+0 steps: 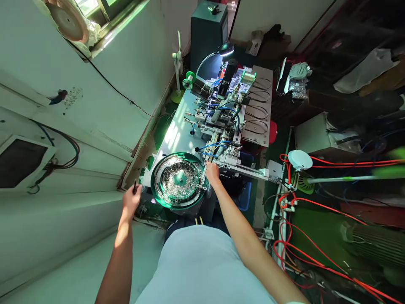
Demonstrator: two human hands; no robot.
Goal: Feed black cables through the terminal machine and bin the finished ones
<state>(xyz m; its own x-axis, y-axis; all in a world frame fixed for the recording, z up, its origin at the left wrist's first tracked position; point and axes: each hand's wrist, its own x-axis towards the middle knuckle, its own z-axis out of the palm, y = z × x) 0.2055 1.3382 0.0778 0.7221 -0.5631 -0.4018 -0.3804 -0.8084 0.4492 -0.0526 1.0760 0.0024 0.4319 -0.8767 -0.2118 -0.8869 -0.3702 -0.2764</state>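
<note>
While the round green bowl [178, 180] of small metal parts sits at the near end of the bench [177, 135], the right hand [211, 172] is laid at its three o'clock edge, where the track [221, 145] leads off; whether anything is pinched cannot be told; the left hand [131, 199] is closed on a thin dark stick [135, 186] (apparently a tool) at nine o'clock, clear of the rim. A feed check seems in hand; steady fingertip work at the outlet would be called for next.
</note>
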